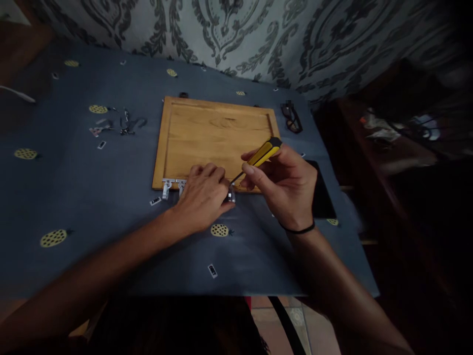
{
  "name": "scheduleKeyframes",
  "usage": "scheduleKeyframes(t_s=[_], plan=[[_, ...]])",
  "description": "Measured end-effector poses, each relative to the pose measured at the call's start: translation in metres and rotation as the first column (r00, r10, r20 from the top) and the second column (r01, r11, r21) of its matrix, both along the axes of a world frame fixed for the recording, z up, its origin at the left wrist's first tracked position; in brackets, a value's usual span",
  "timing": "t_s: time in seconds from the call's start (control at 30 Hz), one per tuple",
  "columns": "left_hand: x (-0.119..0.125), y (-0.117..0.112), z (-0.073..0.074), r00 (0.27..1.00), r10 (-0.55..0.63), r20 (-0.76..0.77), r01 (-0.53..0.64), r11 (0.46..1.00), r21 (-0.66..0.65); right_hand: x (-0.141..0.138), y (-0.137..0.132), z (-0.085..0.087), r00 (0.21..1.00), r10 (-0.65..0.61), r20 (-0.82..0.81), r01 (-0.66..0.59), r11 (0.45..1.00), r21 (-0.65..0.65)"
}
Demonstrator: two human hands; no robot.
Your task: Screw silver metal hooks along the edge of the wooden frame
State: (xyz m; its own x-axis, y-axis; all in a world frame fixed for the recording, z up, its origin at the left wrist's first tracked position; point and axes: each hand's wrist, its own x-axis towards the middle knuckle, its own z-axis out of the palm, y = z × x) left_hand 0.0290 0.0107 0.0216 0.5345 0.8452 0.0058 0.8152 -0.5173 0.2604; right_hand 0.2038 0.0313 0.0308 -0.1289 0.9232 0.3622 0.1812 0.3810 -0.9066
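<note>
My right hand grips a screwdriver with a yellow and black handle, its shaft slanting down to the left. The tip ends beside the fingers of my left hand, at the near edge of a wooden cabinet door lying flat. Curled over that edge, my left hand holds a metal hinge, partly hidden by the fingers. Left of this hand, another silver hinge sits on the door's near edge, and a further hinge is partly covered by the hand.
A blue cloth with pineapple prints covers the table. Small metal parts lie at the left. Glasses rest beyond the door's right corner. A dark flat tablet-like object lies behind my right hand. A patterned curtain hangs at the back.
</note>
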Motion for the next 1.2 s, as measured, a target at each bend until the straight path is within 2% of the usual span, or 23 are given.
scheduleKeyframes(t_s=[0.23, 0.4, 0.63, 0.87, 1.2], plan=[[0.0004, -0.0009, -0.0013, 1.000, 0.004, 0.010, -0.005, 0.999, 0.038, -0.0024, 0.0000, -0.0061, 0.999, 0.012, -0.052, -0.011, 1.000, 0.021], [-0.0001, -0.0014, -0.0018, 1.000, 0.004, 0.007, -0.004, 1.000, 0.021, 0.0007, -0.0022, -0.0059, 1.000, 0.012, -0.006, -0.012, 1.000, 0.019], [0.0001, -0.0016, -0.0035, 1.000, 0.000, 0.016, -0.001, 0.999, 0.045, 0.0022, -0.0036, -0.0032, 0.991, -0.127, -0.029, 0.128, 0.991, 0.037], [-0.0003, -0.0016, -0.0061, 0.999, 0.000, 0.033, -0.002, 0.998, 0.070, 0.0023, -0.0029, -0.0037, 0.951, -0.244, -0.191, 0.276, 0.947, 0.163], [0.0009, -0.0005, -0.0002, 1.000, 0.006, 0.000, -0.006, 1.000, 0.013, 0.0036, -0.0042, -0.0066, 0.968, -0.231, -0.102, 0.242, 0.963, 0.117]])
